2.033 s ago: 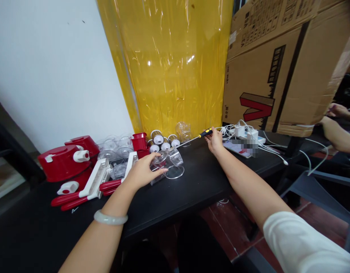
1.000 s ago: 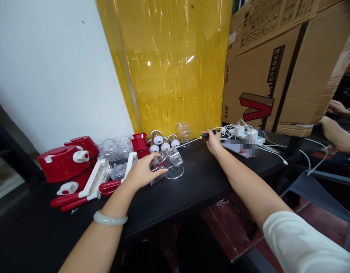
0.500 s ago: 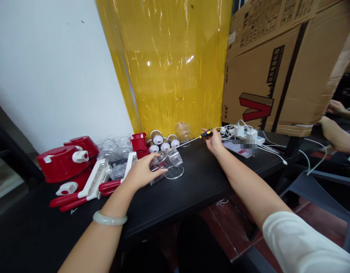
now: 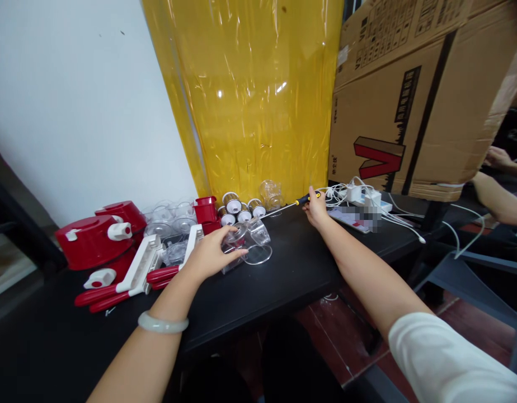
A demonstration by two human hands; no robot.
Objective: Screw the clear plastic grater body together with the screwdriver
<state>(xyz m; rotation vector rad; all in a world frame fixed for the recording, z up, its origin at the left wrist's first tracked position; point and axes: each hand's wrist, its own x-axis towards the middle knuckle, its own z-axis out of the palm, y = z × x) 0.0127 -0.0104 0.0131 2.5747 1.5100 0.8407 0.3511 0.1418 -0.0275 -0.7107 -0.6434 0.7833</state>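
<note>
My left hand [image 4: 214, 250] is closed around a clear plastic part [image 4: 255, 235] with a round, cup-like section and a wide flared rim, lying on its side just above the black table [image 4: 283, 280]. In my right hand [image 4: 315, 208] is a screwdriver [image 4: 302, 200] with a black and yellow handle. Its long thin shaft runs left and down, and the tip meets the clear part near its upper edge. Whether a screw sits there is too small to tell. Close behind the clear part are several metal drums with white ends [image 4: 232, 205] and a red plastic box [image 4: 205, 209].
At left stand red round housings [image 4: 93, 238] and white frames with red handles [image 4: 143, 263]. Clear bowls [image 4: 174, 215] lie behind them. A phone [image 4: 351, 218], white cables and a power strip [image 4: 370, 200] are at right, below a cardboard box [image 4: 380, 112]. Another person's arm [image 4: 499, 196] shows far right.
The fingers of my right hand have shifted a little on the screwdriver's handle, which has turned slightly. My left hand and the clear part stay in place.
</note>
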